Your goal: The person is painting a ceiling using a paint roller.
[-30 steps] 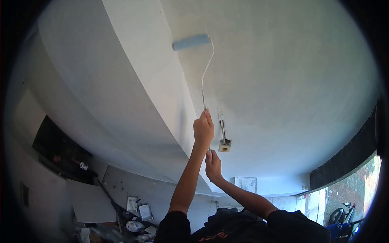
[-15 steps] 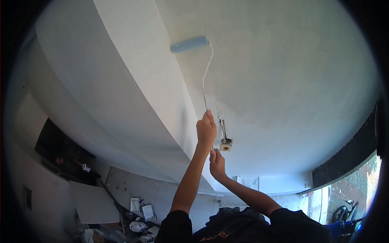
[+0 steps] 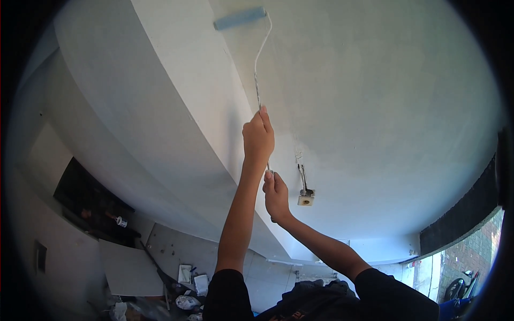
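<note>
One dark panel (image 3: 91, 187) occupies the far left, with a small white can (image 3: 121, 221) in front of its lower right part; detail there is too dark to tell. Below, a pale board (image 3: 130, 267) leans beside the grey floor (image 3: 163, 238). To its right, a crumpled plastic bag (image 3: 187, 303) and two white trays (image 3: 184, 274) lie close together. At upper centre, the pale blue paint roller (image 3: 239, 18) slants across the corner where a white band (image 3: 198, 80) meets the wall (image 3: 364, 101); whether it presses on the surface cannot be told. Its bent rod (image 3: 257, 80) descends to the person's hands, both clamped on the tool: the left hand (image 3: 258, 134) higher, the right hand (image 3: 276, 195) just beneath, fingers curled. Right of them, a socket box (image 3: 305, 200) sits below a narrow groove in the wall. At far right, a black strip (image 3: 460, 224) borders a bright opening, where a motorbike (image 3: 458, 288) is partly visible.
</note>
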Demonstrator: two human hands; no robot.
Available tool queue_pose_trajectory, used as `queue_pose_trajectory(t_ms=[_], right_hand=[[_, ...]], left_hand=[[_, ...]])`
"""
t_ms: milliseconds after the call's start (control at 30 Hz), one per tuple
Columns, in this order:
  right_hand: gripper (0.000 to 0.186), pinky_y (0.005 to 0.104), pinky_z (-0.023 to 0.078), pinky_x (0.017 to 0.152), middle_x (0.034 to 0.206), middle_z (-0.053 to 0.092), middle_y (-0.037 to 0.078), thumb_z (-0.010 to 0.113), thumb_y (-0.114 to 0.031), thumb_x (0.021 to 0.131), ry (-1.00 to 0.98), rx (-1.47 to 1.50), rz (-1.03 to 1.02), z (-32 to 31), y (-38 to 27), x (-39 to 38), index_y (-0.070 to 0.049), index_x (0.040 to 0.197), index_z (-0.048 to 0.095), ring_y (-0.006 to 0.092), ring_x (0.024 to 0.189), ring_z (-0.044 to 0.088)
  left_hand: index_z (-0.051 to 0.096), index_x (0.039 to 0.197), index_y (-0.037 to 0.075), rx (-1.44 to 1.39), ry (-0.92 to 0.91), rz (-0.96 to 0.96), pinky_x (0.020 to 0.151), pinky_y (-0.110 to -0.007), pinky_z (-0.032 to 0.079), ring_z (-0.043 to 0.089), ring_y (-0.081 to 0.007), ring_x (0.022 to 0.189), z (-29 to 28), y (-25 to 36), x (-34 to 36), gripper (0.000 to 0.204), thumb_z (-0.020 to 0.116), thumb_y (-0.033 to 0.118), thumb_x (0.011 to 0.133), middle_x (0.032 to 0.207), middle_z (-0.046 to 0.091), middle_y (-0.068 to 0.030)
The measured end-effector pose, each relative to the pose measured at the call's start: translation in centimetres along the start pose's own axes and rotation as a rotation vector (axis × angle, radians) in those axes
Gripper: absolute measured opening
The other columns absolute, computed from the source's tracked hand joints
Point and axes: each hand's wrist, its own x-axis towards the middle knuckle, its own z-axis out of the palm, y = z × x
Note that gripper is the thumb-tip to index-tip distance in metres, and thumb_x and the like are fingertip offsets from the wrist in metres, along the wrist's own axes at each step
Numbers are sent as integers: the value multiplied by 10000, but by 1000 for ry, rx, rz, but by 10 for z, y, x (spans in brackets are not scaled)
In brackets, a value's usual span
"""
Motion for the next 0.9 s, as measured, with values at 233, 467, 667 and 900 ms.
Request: queue_pose_trajectory(t_ms=[233, 467, 667, 900], right_hand=[[421, 331, 371, 496, 550, 459, 84, 445, -387, 927, 98, -184, 54, -37, 37, -18, -2, 758, 461, 177, 495, 422], [395, 257, 276, 473, 575, 343, -28, 413, -375, 947, 77, -169, -19, -29, 13, 15, -50, 724, 413, 57, 534, 299], [447, 349, 364, 509, 559, 463, 101, 443, -409, 921, 110, -199, -35, -36, 32, 12, -2, 736, 459, 180, 513, 430], [450, 379, 360, 485, 543, 476, 129, 457, -400, 918, 146, -342, 43, -68, 67, -19, -1, 713, 446, 233, 485, 460]], left_hand=[[573, 794, -8, -32, 20, -6, 505, -499, 410, 536, -431, 552, 53, -27, -46, 380, 359, 267, 946, 554, 527, -240], [525, 699, -28, -58, 88, 74, 450, -462, 390, 520, -413, 499, 40, -9, -7, 427, 338, 255, 958, 508, 504, -222], [535, 709, -12, -43, 113, 97, 470, -491, 399, 526, -432, 528, 55, -22, -16, 405, 351, 255, 951, 523, 509, -238], [547, 751, -15, -56, 45, 4, 497, -506, 409, 536, -436, 542, 85, -33, -71, 356, 372, 228, 942, 540, 524, -244]])
